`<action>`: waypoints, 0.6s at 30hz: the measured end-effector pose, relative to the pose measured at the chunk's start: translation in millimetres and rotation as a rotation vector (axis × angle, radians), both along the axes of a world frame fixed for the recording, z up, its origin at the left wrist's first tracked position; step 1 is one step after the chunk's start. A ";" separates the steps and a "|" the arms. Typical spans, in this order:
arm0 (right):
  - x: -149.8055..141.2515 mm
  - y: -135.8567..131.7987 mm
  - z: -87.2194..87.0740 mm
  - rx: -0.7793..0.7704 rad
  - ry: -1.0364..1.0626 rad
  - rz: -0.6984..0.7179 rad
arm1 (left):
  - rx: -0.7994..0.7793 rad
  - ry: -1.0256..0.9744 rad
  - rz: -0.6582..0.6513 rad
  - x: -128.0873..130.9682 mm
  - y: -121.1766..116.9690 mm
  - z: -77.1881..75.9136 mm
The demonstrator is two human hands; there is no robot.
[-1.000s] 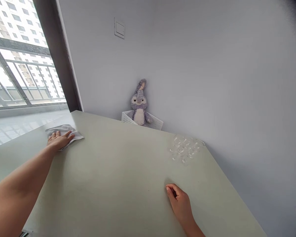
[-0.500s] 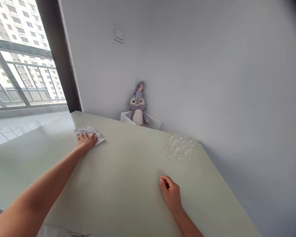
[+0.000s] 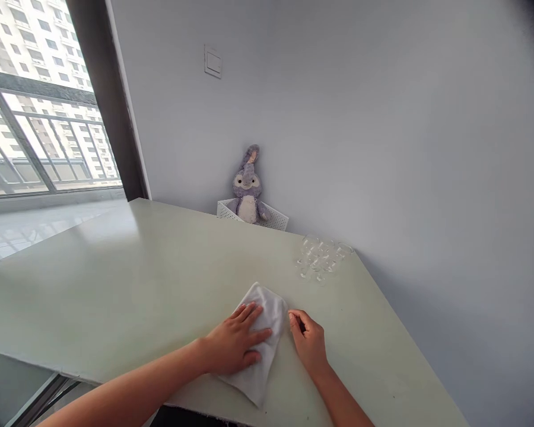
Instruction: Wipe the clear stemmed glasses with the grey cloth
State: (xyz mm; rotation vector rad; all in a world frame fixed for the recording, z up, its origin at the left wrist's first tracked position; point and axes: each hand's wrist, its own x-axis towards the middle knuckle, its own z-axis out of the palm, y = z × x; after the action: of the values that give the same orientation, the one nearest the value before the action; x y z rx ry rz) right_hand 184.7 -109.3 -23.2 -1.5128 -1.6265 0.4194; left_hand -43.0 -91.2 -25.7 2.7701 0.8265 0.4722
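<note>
My left hand [image 3: 235, 343] lies flat with fingers stretched out on a white cloth [image 3: 261, 332] near the front of the pale green table [image 3: 129, 267]. The cloth hangs a little over the table's front edge. My right hand [image 3: 309, 341] rests on the table just right of the cloth, its fingers curled inward, touching or nearly touching the cloth's edge. I cannot see anything held in it.
Several clear glass cups [image 3: 320, 258] stand at the table's far right, by the wall. A grey plush rabbit [image 3: 248, 187] sits in a white perforated basket [image 3: 273, 218] behind the table's far edge. A window with railing [image 3: 35, 124] is at the left.
My left hand has swept the cloth from the table's far left across to the near middle, beside my right hand. The right hand has stayed in place.
</note>
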 end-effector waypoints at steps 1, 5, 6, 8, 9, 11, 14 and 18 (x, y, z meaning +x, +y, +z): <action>1.8 0.0 1.0 -0.011 0.024 -0.008 | -0.003 -0.003 0.031 -10.0 -0.3 -0.1; 11.4 -1.3 10.1 -0.024 0.147 -0.066 | -0.024 -0.004 0.417 -81.1 31.4 -3.8; 14.1 -3.1 13.7 -0.020 0.171 -0.078 | -0.035 0.030 0.556 -105.2 42.2 -3.7; 18.9 -9.1 21.9 -0.013 0.203 -0.092 | -0.066 0.147 0.822 -157.0 60.2 -0.5; 20.9 -13.3 25.9 -0.012 0.212 -0.092 | -0.082 0.204 0.972 -182.8 66.5 2.6; 24.1 -22.7 32.8 -0.017 0.218 -0.083 | -0.146 0.277 1.243 -229.1 74.3 10.4; 27.2 -36.3 38.7 -0.015 0.219 -0.073 | -0.219 0.268 1.587 -270.5 81.0 20.6; 30.8 -48.5 42.3 0.004 0.218 -0.053 | -0.257 0.257 1.618 -251.9 93.5 22.0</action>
State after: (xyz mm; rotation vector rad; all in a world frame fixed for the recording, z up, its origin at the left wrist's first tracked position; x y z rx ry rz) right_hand 215.5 -157.9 19.1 -1.4500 -1.4137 0.5314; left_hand -294.9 2.3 -3.7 1.3538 2.7612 0.1392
